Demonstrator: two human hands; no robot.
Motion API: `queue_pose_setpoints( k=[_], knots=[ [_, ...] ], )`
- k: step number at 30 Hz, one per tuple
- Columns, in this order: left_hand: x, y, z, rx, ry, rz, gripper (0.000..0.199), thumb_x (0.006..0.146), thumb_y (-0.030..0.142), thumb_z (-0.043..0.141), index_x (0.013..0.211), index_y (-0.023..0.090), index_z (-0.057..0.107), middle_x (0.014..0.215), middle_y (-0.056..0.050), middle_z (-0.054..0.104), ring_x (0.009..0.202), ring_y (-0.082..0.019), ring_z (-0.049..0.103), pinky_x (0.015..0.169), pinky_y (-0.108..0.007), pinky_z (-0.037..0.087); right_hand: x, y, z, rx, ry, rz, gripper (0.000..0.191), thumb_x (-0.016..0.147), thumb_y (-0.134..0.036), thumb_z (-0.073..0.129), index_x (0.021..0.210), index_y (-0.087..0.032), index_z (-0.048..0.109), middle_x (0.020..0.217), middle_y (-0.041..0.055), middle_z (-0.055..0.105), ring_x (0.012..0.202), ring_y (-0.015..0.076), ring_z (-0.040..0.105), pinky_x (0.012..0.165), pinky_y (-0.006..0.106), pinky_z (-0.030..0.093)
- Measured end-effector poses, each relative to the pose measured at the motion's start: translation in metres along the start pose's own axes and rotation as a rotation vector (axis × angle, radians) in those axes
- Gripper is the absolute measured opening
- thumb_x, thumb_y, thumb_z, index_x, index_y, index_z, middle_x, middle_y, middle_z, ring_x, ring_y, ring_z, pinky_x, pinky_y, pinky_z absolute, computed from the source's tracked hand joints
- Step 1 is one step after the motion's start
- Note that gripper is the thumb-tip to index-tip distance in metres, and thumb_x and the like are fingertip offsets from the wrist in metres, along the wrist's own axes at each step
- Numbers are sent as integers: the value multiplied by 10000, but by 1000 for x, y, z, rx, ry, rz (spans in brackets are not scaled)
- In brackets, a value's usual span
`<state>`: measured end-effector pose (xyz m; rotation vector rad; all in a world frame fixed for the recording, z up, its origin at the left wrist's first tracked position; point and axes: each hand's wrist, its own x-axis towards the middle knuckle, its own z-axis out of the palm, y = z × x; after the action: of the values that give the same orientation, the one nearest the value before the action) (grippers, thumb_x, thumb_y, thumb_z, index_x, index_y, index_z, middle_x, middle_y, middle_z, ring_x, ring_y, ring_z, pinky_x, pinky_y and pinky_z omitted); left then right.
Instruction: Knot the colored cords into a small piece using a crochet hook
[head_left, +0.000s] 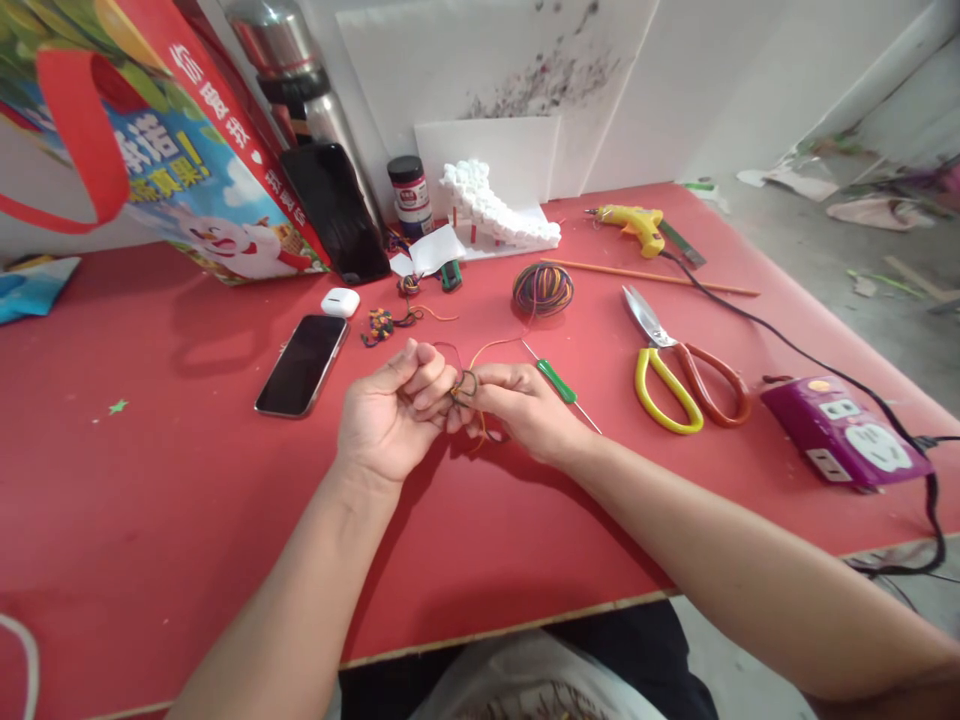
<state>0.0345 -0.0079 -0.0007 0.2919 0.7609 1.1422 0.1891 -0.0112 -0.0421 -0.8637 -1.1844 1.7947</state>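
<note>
My left hand (397, 405) is palm up with its fingers curled, pinching a small looped piece of dark multicoloured yarn (465, 388). From the other side my right hand (525, 405) grips the same yarn loops between thumb and fingers. Both hands meet above the middle of the red table. A thin strand runs from them toward a ball of multicoloured yarn (543, 290) just beyond. Right of my right hand lies a crochet hook with a green handle (556, 381). The fingers partly hide the looped yarn.
Scissors (664, 365), a purple power strip (847, 430) and a yellow glue gun (634, 228) with its cord lie to the right. At left are a phone (302, 365), an earbud case (340, 302) and a gift bag (217, 200). A white model (491, 210) stands behind.
</note>
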Motion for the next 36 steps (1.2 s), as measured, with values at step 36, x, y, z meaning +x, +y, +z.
queue_pose_setpoints(
  k=[36],
  knots=[
    [9, -9, -15, 289, -136, 76, 146, 899, 223, 790, 858, 87, 824, 622, -23, 626, 484, -62, 528, 438, -142, 396, -1, -7, -15, -273, -175, 0, 137, 807, -203, 581, 683, -176, 634, 544, -27, 636, 415, 73, 503, 419, 193, 379]
  ],
)
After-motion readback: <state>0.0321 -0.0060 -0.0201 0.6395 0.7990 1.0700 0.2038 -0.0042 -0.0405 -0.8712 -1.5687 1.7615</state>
